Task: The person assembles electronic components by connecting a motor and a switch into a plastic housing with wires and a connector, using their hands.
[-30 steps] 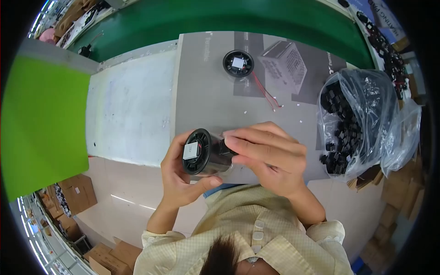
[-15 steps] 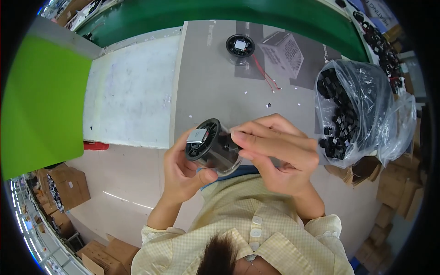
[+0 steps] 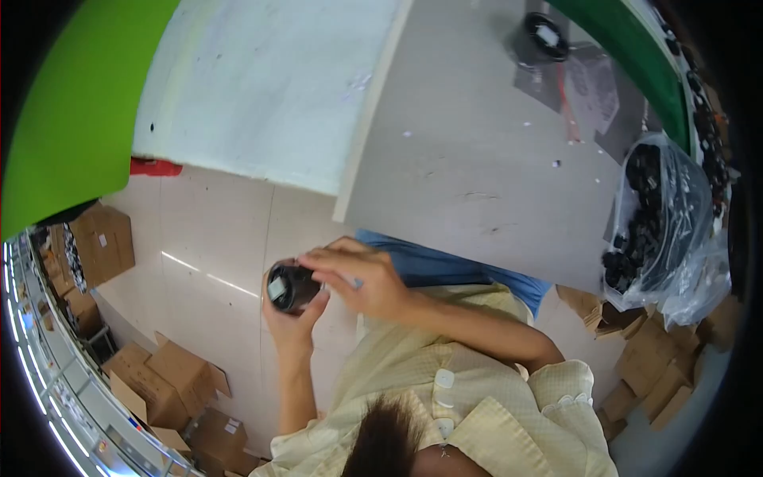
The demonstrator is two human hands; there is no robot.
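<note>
My left hand [image 3: 288, 322] is wrapped round a short cylindrical housing [image 3: 296, 288] with a black rim and a pale square on its end. It is held in the air to the left of the table's front corner, tilted with that end toward the left. My right hand [image 3: 362, 278] reaches across to it, fingers bent and closed together at the housing's side. What the right fingertips pinch is hidden and blurred. A similar black-rimmed housing [image 3: 545, 36] with a pale square and red wires [image 3: 569, 103] stands at the table's far right.
The grey table [image 3: 469, 159] adjoins a white board [image 3: 262, 87] on the left, beside a bright green panel [image 3: 71, 103]. A clear plastic bag [image 3: 675, 199] of small black parts lies at the right. Cardboard boxes [image 3: 167, 381] stand on the floor at left, others [image 3: 652, 358] at right.
The view has turned, with the table moving up and right in it. Both hands, with the housing, are now beyond the table's corner to the left. My right arm reaches farther across my body.
</note>
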